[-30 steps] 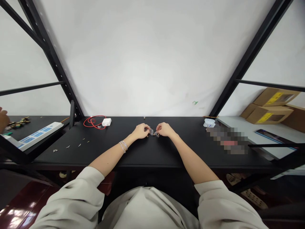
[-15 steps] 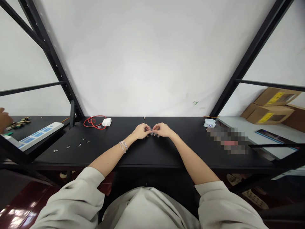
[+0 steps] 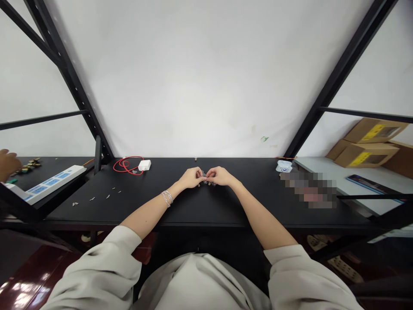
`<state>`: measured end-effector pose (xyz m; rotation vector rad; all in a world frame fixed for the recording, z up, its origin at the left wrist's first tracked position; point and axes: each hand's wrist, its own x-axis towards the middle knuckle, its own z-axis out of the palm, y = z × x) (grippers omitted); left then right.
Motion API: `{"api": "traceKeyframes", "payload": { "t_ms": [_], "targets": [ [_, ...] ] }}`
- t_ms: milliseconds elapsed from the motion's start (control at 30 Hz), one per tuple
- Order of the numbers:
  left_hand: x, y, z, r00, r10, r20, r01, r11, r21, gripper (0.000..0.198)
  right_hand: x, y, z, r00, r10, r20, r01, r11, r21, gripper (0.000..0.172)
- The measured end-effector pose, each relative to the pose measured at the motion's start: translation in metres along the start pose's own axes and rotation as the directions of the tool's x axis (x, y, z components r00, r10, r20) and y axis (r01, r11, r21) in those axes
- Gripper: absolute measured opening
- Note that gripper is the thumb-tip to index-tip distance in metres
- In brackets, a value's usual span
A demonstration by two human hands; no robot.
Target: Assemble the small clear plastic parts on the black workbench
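Over the middle of a black table (image 3: 206,211), my left hand (image 3: 191,177) and my right hand (image 3: 221,176) meet at the fingertips. Both are closed in a pinch around a cluster of small grey and copper-coloured pieces (image 3: 205,182). The pieces are too small and too covered by fingers to name. Some of them show just below the fingertips. Which piece each hand holds is hidden. A silvery bracelet (image 3: 167,198) circles my left wrist.
A white charger (image 3: 144,165) with a red cable (image 3: 121,165) lies back left, small white bits (image 3: 108,196) nearer. A power strip (image 3: 53,183) and another person's hand (image 3: 9,163) are far left. A white earbud case (image 3: 284,167), phone (image 3: 371,186) and cardboard boxes (image 3: 368,156) stand right.
My hands stay almost in place, with the fingertips shifting slightly over the small pieces. At the far left, the other person's hand has moved a little to the right.
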<state>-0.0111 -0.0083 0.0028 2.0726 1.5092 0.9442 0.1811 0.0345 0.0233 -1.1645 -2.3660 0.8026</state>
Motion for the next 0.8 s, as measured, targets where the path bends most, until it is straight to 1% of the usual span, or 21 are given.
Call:
{"api": "traceKeyframes", "payload": {
  "t_ms": [133,333,533,800],
  "targets": [
    [0.001,-0.002,0.001,1.000,0.007,-0.004,-0.007,1.000,-0.008,0.021,-0.001,-0.001,-0.001,1.000,-0.016,0.026,0.016,1.000,0.009,0.013],
    [0.002,-0.005,0.002,1.000,0.027,0.012,-0.027,0.999,0.030,0.014,-0.002,-0.001,-0.002,0.999,0.002,0.051,-0.003,1.000,0.026,0.016],
    [0.004,-0.009,0.004,0.999,0.053,-0.005,-0.052,0.996,0.070,0.014,0.000,0.001,0.000,0.999,-0.012,0.038,0.011,0.999,0.042,0.013],
    [0.005,-0.011,0.004,0.997,0.078,-0.006,-0.078,0.994,0.072,0.014,0.001,0.003,0.001,1.000,-0.022,0.002,0.022,1.000,0.022,0.017]
  ]
}}
